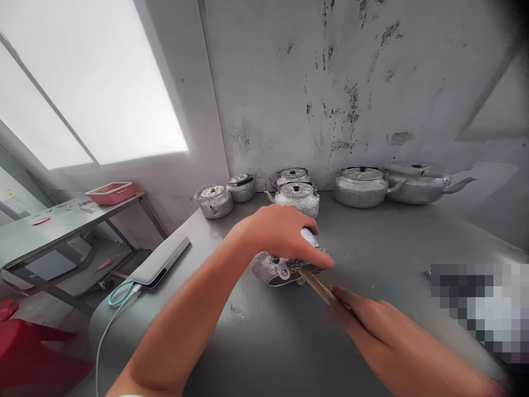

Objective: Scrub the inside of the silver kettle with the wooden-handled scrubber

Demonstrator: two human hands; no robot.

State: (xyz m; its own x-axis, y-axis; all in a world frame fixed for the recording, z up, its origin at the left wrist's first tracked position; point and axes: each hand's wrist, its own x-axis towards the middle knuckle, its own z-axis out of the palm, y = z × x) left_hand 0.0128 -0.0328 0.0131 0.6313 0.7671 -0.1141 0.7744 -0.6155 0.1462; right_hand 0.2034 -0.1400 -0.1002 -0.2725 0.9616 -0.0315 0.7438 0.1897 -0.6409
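My left hand (285,231) is closed over a small silvery kettle (273,270) that lies on its side on the grey metal table (372,242). My right hand (367,314) grips a thin wooden stick (316,284) whose tip pokes into the kettle's underside or opening below my left fingers. Part of the kettle is hidden under my left palm.
Several more silvery kettles stand along the stained back wall, the nearest (297,198) just behind my left hand, larger ones (363,186) to the right. A flat white device (161,262) with a teal cable lies at the table's left edge. A second table with a red tray (111,193) stands left.
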